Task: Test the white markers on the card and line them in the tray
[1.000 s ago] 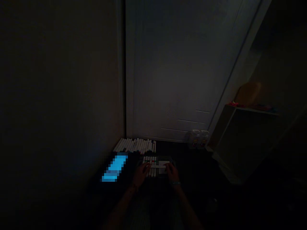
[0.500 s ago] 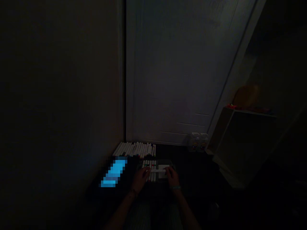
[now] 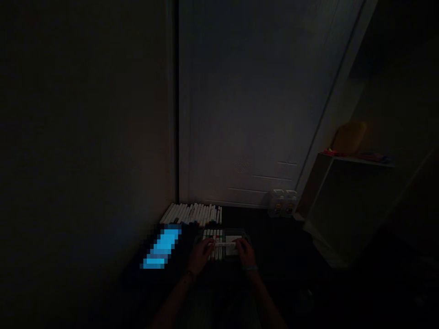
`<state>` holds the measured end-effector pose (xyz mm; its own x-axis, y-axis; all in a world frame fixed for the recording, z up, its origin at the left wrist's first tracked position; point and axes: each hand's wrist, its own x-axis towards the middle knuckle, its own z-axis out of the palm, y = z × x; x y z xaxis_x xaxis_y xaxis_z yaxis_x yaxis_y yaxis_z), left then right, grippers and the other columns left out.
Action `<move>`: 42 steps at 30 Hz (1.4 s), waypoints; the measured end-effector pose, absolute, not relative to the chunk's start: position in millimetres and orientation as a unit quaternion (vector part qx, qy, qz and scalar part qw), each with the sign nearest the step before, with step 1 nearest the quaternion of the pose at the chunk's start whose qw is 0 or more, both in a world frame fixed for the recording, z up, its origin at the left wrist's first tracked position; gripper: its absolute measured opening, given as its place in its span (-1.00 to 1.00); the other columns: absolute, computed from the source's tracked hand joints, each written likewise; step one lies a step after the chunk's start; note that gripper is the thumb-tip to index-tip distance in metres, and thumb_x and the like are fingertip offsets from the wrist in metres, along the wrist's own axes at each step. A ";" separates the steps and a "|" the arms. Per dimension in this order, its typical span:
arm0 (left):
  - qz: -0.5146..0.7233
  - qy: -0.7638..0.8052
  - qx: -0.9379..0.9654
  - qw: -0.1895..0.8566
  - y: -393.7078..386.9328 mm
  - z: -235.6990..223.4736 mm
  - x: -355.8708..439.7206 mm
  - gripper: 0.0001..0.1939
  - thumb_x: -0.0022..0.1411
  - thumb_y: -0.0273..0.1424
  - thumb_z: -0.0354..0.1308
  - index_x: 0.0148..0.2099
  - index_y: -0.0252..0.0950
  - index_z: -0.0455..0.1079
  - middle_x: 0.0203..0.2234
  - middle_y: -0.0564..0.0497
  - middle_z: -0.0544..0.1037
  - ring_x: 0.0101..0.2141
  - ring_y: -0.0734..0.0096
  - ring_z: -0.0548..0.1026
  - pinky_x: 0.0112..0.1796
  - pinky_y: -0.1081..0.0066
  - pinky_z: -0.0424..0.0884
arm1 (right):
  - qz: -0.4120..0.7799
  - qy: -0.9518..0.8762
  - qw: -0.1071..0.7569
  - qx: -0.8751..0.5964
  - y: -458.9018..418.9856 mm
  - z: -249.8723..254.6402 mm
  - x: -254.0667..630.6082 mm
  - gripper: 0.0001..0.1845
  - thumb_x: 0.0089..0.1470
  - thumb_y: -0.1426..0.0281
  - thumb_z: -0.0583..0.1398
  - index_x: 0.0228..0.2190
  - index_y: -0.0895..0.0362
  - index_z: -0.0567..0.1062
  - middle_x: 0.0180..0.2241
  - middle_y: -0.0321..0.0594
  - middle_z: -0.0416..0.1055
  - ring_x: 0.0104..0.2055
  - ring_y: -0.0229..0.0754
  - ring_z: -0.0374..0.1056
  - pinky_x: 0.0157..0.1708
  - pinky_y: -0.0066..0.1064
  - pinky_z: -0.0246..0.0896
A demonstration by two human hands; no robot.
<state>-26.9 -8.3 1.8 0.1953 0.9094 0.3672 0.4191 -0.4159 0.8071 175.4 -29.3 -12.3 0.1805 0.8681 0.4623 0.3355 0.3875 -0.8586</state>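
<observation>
A white marker lies crosswise between my two hands, held level over a dark tray. My left hand is closed on its left end, and my right hand is closed on its right end. Under the held marker, several white markers with coloured bands stand side by side in the tray's left part. A pale flat piece lies in the tray's right part; the dim light hides what it is.
Behind the tray, a row of several white markers lies on the dark table. A pixelated bright blue screen is at left. Two clear bottles stand at the back right, near a shelf unit. A wall rises at left.
The view has shifted very slightly. Both hands keep the marker in nearly the same place above the tray.
</observation>
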 end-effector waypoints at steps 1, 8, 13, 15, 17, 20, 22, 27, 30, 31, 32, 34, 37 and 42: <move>0.435 0.462 0.720 0.279 -8.8 2.6 -27.0 -0.66 0.13 -0.20 -0.10 -0.16 -0.23 0.36 -0.26 0.01 0.50 -0.25 0.35 0.44 -0.21 0.42 0.31 | 0.227 -0.597 0.582 -0.503 -29.2 -12.7 175.4 -0.64 0.06 0.18 0.01 -0.35 0.16 0.48 -0.37 -0.19 0.45 -0.31 -0.19 0.35 -0.31 -0.47 0.21; 0.423 0.473 0.720 0.282 -7.3 0.3 -27.9 -0.64 0.14 -0.18 -0.11 -0.13 -0.24 0.35 -0.26 0.00 0.51 -0.28 0.37 0.45 -0.24 0.43 0.32 | 0.226 -0.603 0.575 -0.504 -29.1 -13.0 175.5 -0.61 0.08 0.17 -0.02 -0.36 0.16 0.47 -0.43 -0.21 0.44 -0.36 -0.19 0.34 -0.37 -0.47 0.21; 0.440 0.479 0.710 0.270 -2.9 -5.3 -27.9 -0.64 0.12 -0.18 -0.09 -0.16 -0.25 0.37 -0.24 -0.01 0.50 -0.22 0.33 0.44 -0.19 0.41 0.31 | 0.225 -0.614 0.567 -0.501 -31.0 -9.6 175.4 -0.63 0.07 0.17 -0.01 -0.35 0.14 0.48 -0.41 -0.21 0.45 -0.36 -0.19 0.33 -0.37 -0.47 0.21; 0.443 0.479 0.707 0.273 -2.3 -5.9 -27.7 -0.65 0.12 -0.18 -0.09 -0.17 -0.25 0.37 -0.24 -0.02 0.50 -0.21 0.32 0.43 -0.17 0.40 0.30 | 0.223 -0.620 0.559 -0.503 -31.1 -9.8 175.3 -0.64 0.07 0.18 0.00 -0.32 0.13 0.48 -0.40 -0.22 0.45 -0.37 -0.21 0.33 -0.38 -0.48 0.20; 0.444 0.480 0.704 0.277 -3.3 -4.3 -27.2 -0.65 0.13 -0.18 -0.10 -0.18 -0.27 0.36 -0.25 -0.02 0.50 -0.20 0.31 0.43 -0.16 0.38 0.30 | 0.210 -0.626 0.553 -0.508 -30.7 -11.0 175.0 -0.66 0.06 0.19 0.02 -0.29 0.12 0.47 -0.37 -0.22 0.45 -0.37 -0.22 0.33 -0.37 -0.48 0.20; 0.463 0.469 0.702 0.267 -8.6 2.3 -26.0 -0.65 0.16 -0.19 -0.12 -0.16 -0.27 0.35 -0.25 -0.02 0.48 -0.19 0.33 0.41 -0.15 0.39 0.31 | 0.178 -0.639 0.542 -0.515 -30.9 -11.7 174.0 -0.68 0.03 0.21 0.07 -0.26 0.11 0.47 -0.31 -0.23 0.45 -0.36 -0.23 0.32 -0.35 -0.47 0.19; 0.483 0.455 0.706 0.248 -14.2 8.1 -25.3 -0.67 0.17 -0.21 -0.13 -0.18 -0.26 0.34 -0.24 -0.02 0.46 -0.18 0.34 0.40 -0.14 0.39 0.30 | 0.154 -0.648 0.536 -0.519 -32.5 -9.9 173.2 -0.70 0.01 0.22 0.09 -0.26 0.10 0.47 -0.29 -0.23 0.44 -0.36 -0.24 0.32 -0.33 -0.46 0.18; 0.503 0.444 0.707 0.224 -25.5 22.4 -25.0 -0.69 0.18 -0.22 -0.13 -0.19 -0.24 0.34 -0.23 -0.02 0.45 -0.15 0.33 0.38 -0.10 0.35 0.28 | 0.097 -0.667 0.523 -0.521 -39.6 -2.3 172.0 -0.75 0.00 0.24 0.12 -0.28 0.06 0.49 -0.32 -0.24 0.45 -0.34 -0.21 0.31 -0.27 -0.40 0.15; 0.521 0.446 0.690 0.233 -27.7 36.1 -19.2 -0.67 0.17 -0.21 -0.11 -0.14 -0.27 0.31 -0.22 -0.03 0.46 -0.19 0.33 0.40 -0.15 0.36 0.31 | 0.073 -0.687 0.501 -0.521 -41.0 -2.6 171.6 -0.76 -0.01 0.26 0.14 -0.26 0.02 0.49 -0.32 -0.24 0.46 -0.29 -0.18 0.31 -0.23 -0.37 0.13; 0.525 0.441 0.688 0.237 -28.5 41.9 -15.1 -0.67 0.16 -0.21 -0.09 -0.11 -0.27 0.30 -0.21 -0.02 0.46 -0.20 0.34 0.41 -0.15 0.36 0.32 | 0.066 -0.698 0.489 -0.519 -40.6 -3.8 171.6 -0.76 -0.01 0.26 0.14 -0.26 0.01 0.49 -0.33 -0.24 0.46 -0.28 -0.17 0.32 -0.22 -0.36 0.13; 0.522 0.427 0.696 0.246 -29.6 47.7 -9.9 -0.67 0.16 -0.22 -0.07 -0.09 -0.26 0.30 -0.22 -0.01 0.47 -0.21 0.35 0.42 -0.16 0.38 0.32 | 0.059 -0.708 0.477 -0.517 -39.9 -5.4 171.7 -0.77 -0.02 0.27 0.15 -0.27 0.01 0.50 -0.34 -0.23 0.46 -0.27 -0.16 0.32 -0.21 -0.35 0.13; 0.500 0.392 0.724 0.268 -33.5 57.6 2.3 -0.67 0.17 -0.24 -0.06 -0.06 -0.23 0.29 -0.20 0.01 0.48 -0.19 0.38 0.42 -0.14 0.38 0.31 | 0.044 -0.721 0.460 -0.517 -38.1 -9.0 172.3 -0.78 -0.03 0.28 0.17 -0.30 0.02 0.51 -0.34 -0.21 0.46 -0.24 -0.13 0.31 -0.20 -0.33 0.14; 0.465 0.344 0.769 0.272 -41.9 61.1 18.3 -0.70 0.15 -0.25 -0.01 -0.08 -0.20 0.33 -0.18 0.03 0.47 -0.14 0.36 0.40 -0.09 0.37 0.28 | 0.020 -0.722 0.457 -0.519 -35.8 -13.5 174.1 -0.77 -0.05 0.37 0.16 -0.27 0.04 0.49 -0.28 -0.18 0.44 -0.18 -0.10 0.28 -0.16 -0.28 0.14; 0.440 0.341 0.797 0.236 -47.5 40.9 23.1 -0.75 0.13 -0.27 0.03 -0.16 -0.19 0.40 -0.21 0.01 0.50 -0.15 0.32 0.40 -0.07 0.30 0.27 | 0.024 -0.741 0.438 -0.509 -34.6 -14.4 174.6 -0.69 -0.12 0.47 0.19 -0.25 0.03 0.47 -0.23 -0.22 0.42 -0.15 -0.09 0.24 -0.11 -0.24 0.10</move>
